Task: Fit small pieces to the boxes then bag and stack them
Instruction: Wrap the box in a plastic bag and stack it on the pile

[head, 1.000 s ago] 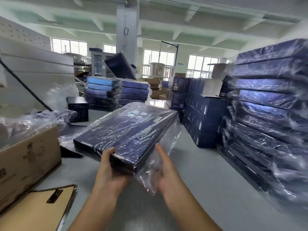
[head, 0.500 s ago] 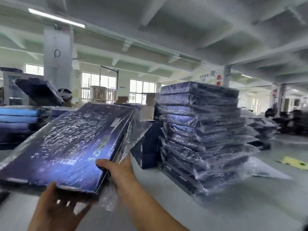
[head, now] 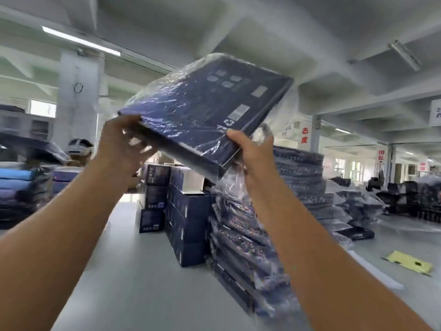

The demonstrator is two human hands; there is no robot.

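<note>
Warehouse floor (head: 143,283) below us, we hold the bagged box (head: 205,111) high, left hand (head: 120,144) and right hand (head: 250,154) gripping its near corners; bagging looks done, only the stack (head: 300,170) left.

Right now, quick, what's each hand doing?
Left hand: grips the bagged box at its near left corner.
Right hand: grips the same box's near right corner, thumb on top.
</note>
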